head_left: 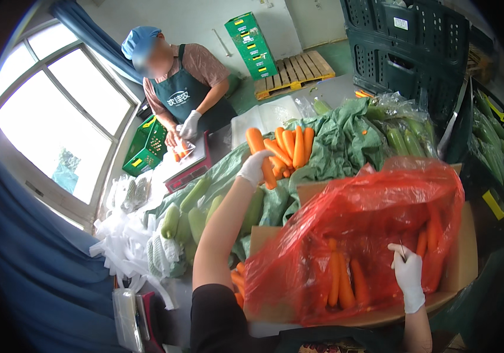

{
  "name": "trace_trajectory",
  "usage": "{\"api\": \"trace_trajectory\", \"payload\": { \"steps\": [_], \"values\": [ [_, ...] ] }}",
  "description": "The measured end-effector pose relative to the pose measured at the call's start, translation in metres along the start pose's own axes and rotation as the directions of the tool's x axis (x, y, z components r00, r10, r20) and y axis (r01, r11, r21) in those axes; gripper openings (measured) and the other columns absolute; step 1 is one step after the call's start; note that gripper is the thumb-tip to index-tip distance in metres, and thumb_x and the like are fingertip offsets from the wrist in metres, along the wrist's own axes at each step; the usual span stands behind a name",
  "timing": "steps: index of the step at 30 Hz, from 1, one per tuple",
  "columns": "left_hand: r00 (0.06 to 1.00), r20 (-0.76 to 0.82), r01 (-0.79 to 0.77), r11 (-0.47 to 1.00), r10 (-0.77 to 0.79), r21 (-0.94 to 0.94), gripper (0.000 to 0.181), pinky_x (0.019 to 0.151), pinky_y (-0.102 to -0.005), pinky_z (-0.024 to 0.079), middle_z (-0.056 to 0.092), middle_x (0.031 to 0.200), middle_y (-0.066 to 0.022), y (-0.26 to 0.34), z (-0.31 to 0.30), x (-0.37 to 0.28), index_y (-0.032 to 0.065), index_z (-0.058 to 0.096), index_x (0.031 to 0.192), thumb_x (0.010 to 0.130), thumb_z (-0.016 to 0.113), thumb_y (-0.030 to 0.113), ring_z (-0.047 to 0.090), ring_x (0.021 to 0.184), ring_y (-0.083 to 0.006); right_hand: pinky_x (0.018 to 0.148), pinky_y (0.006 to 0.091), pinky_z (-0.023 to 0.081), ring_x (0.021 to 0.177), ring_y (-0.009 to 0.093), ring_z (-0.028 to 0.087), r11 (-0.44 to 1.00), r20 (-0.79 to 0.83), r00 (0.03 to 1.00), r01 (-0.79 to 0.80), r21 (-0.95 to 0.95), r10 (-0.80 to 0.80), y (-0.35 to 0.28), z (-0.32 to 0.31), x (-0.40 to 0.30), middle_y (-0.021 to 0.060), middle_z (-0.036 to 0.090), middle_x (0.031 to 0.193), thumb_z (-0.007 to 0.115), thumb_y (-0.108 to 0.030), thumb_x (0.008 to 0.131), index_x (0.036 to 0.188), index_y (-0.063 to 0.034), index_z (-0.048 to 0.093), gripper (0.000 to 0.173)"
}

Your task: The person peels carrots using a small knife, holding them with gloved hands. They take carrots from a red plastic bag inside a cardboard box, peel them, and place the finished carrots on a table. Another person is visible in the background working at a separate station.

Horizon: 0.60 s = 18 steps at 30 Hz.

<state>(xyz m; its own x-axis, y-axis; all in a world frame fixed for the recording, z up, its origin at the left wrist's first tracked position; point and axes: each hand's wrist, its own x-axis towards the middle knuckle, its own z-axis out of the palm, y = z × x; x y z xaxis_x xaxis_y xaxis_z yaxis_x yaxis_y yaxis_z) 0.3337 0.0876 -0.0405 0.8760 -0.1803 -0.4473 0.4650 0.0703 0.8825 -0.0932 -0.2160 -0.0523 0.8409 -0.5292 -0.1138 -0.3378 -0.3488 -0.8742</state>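
Note:
My left hand (255,167), in a white glove, is closed round a large carrot (260,152) beside a pile of carrots (295,145) on a green woven sack (335,134). On the right, my right hand (407,269), gloved too, is over a cardboard box (466,247) lined with a red plastic bag (305,229). A thin dark tool, perhaps a small blade, shows at its fingers; its kind is unclear. Several carrots (344,282) lie inside the bag, left of that hand, and more (433,234) at its right side.
Green gourds (196,220) and white foam netting (124,238) lie at left. Across the table a person (190,88) handles bagged carrots over a scale (188,172). Bagged green vegetables (404,137) and dark plastic crates (406,53) stand at right. Behind are stacked green crates (252,46) and a wooden pallet (296,73).

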Motion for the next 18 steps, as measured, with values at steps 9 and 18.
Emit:
{"api": "trace_trajectory", "payload": {
  "steps": [9, 18],
  "values": [
    [0.740, -0.196, -0.207, 0.495, 0.643, 0.844, 0.081, 0.090, -0.0339, 0.050, 0.064, 0.111, -0.0163, -0.052, 0.056, 0.144, -0.0043, 0.058, 0.121, 0.063, 0.084, 0.047, 0.062, 0.102, -0.0256, 0.048, 0.0306, 0.042, 0.049, 0.014, 0.057, 0.991, -0.116, 0.993, -0.043, -0.127, 0.028, 0.006, -0.005, 0.002, 0.0130, 0.058, 0.057, 0.055, -0.008, 0.093, 0.105, -0.0029, 0.073, 0.022],
    [0.841, 0.161, -0.449, 0.502, 0.517, 0.739, 0.053, 0.097, -0.0275, 0.042, 0.060, 0.122, -0.0130, 0.022, 0.062, -0.004, -0.0045, 0.052, 0.131, 0.092, 0.066, 0.029, 0.056, 0.112, -0.0163, 0.058, 0.0426, 0.051, 0.066, 0.030, 0.065, 0.628, 0.074, 0.991, 0.127, -0.767, -0.110, 0.001, -0.036, -0.002, 0.0121, 0.063, 0.074, 0.070, -0.024, 0.079, 0.106, -0.0150, 0.071, 0.028]
  ]
}}
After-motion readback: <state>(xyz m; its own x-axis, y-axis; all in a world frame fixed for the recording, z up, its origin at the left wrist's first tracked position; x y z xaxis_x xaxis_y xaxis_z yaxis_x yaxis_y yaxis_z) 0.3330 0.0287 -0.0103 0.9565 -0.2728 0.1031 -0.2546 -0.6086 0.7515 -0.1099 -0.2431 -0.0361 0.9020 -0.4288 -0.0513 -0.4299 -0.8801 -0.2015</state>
